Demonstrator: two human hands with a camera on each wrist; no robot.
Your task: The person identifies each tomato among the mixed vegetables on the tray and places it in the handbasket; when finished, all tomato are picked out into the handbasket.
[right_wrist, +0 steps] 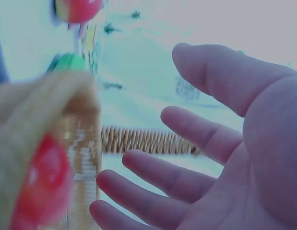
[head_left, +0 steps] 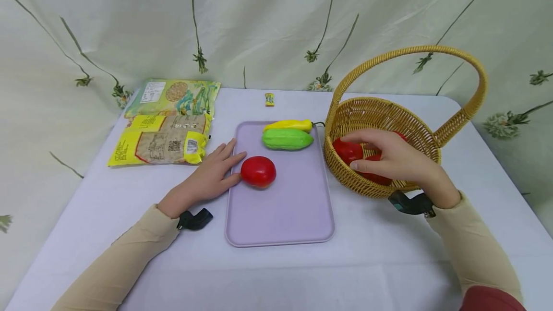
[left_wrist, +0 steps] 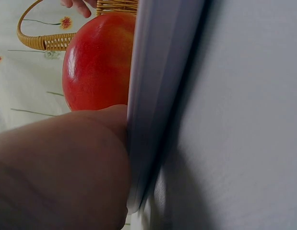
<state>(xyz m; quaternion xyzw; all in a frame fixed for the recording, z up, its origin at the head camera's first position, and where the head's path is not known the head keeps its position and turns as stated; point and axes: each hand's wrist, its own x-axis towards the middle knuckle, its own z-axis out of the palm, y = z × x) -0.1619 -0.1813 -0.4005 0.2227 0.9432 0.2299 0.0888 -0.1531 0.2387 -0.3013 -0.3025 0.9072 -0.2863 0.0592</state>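
Observation:
My left hand point(head_left: 212, 173) rests at the left edge of the lilac tray point(head_left: 281, 224), fingers extended and thumb near a round red fruit point(head_left: 258, 172). That fruit, orange-tinged in the left wrist view, sits on the tray. Farther back on it lie a green ridged vegetable point(head_left: 287, 139) and a yellow pepper point(head_left: 287, 125). Over the wicker basket point(head_left: 358, 184) is my right hand point(head_left: 393, 155), above red pieces point(head_left: 347, 151) that it partly hides. In the right wrist view its fingers point(right_wrist: 170, 179) are spread, and nothing shows between them.
The basket's tall handle point(head_left: 414, 51) arches over its opening. Left of the tray lie a yellow food packet point(head_left: 164, 139) and a green packet point(head_left: 173, 97) behind it. A small yellow wrapped sweet point(head_left: 270, 99) lies behind the tray. Patterned cloth hangs along the back.

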